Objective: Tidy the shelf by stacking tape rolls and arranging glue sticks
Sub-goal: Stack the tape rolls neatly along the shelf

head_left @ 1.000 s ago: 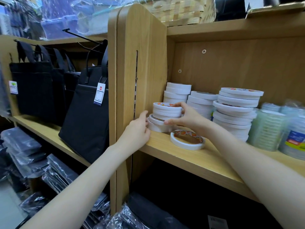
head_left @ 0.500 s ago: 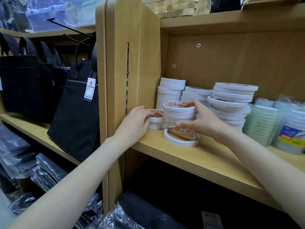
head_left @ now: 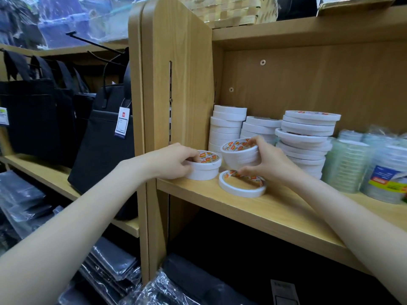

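Observation:
On the wooden shelf (head_left: 275,213) my left hand (head_left: 174,160) grips a short stack of white tape rolls (head_left: 206,169) at the shelf's left front corner. My right hand (head_left: 267,162) holds a second small stack of white rolls (head_left: 239,155), tilted and lifted a little above the shelf. A single flat tape roll (head_left: 242,183) with an orange label lies on the shelf below my right hand. Behind stand taller stacks of white rolls, one at the left rear (head_left: 226,126), one in the middle (head_left: 259,126) and one on the right (head_left: 306,139). No glue sticks show.
The shelf's upright side panel (head_left: 176,84) stands just left of my left hand. Wrapped stacks of clear tape (head_left: 352,164) fill the shelf's right side. Black bags (head_left: 101,146) with tags hang on the neighbouring shelf at left. Dark plastic-wrapped packs lie below.
My right hand has lifted and tilted the upper group of rolls off to the right, away from the stack under my left hand. My left hand now grips the remaining short stack.

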Tool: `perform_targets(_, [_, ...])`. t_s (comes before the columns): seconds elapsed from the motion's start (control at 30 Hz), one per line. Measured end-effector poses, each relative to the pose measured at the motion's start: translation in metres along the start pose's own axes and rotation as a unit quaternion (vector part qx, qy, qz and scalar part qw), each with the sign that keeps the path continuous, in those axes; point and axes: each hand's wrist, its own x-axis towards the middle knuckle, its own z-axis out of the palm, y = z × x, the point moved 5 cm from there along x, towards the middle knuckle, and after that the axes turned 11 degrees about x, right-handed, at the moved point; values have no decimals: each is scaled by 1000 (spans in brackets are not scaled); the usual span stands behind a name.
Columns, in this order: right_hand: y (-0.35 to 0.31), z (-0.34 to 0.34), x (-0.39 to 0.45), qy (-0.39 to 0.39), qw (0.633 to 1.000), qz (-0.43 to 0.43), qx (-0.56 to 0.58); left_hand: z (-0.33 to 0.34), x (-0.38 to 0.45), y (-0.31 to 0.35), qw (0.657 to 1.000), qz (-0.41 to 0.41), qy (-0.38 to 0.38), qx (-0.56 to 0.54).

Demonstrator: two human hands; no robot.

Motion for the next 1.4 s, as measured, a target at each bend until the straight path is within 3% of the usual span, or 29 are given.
perform_targets(0.13, [-8,3,-2,-47,998,7,-28,1,-11,-3,998,5,17,-53])
perform_targets(0.23, [-12,-8,-18,-55,992,11,-115,6,-14,-5,995,-6,73,-73])
perform_targets(0.33, [-25,-25,-45,-10,989,-95,-114,13,-17,-7,986,-15,143,-84])
perform_targets(0.43, [-24,-14,-68,-137,976,-146,-91,22,-20,-7,971,-45,206,-112])
perform_targets(0.5, [-17,-10,-71,-178,970,-144,-77,27,-23,-3,959,-65,241,-134])
perform_targets(0.63, [-19,-29,-61,-168,977,-96,93,30,-25,-3,954,-72,247,-157])
perform_targets(0.77, [-38,-51,-45,-155,926,-43,343,27,-28,-5,952,-59,235,-188])
perform_targets(0.87, [-61,-55,-26,-139,900,-75,406,27,-29,-6,946,-64,238,-211])
perform_targets(0.93, [-72,-43,-12,-115,935,-114,317,29,-29,-7,934,-72,251,-246])
perform_targets(1.0, [-79,-16,-1,-101,971,-154,152,30,-31,-9,913,-86,261,-300])
perform_targets(1.07, [-80,16,4,-128,973,-187,37,31,-32,-7,896,-79,271,-342])
perform_targets(1.13, [-82,23,3,-125,972,-196,34,31,-32,-4,893,-66,282,-345])
perform_targets(1.23, [-73,-9,0,-53,980,-189,39,31,-33,-7,885,-82,309,-339])
perform_targets(1.3, [-56,-21,-4,-113,981,-148,-58,29,-34,-5,887,-62,329,-318])
perform_targets(1.4, [-30,-7,-15,-220,949,-105,-199,30,-33,2,913,-40,320,-248])
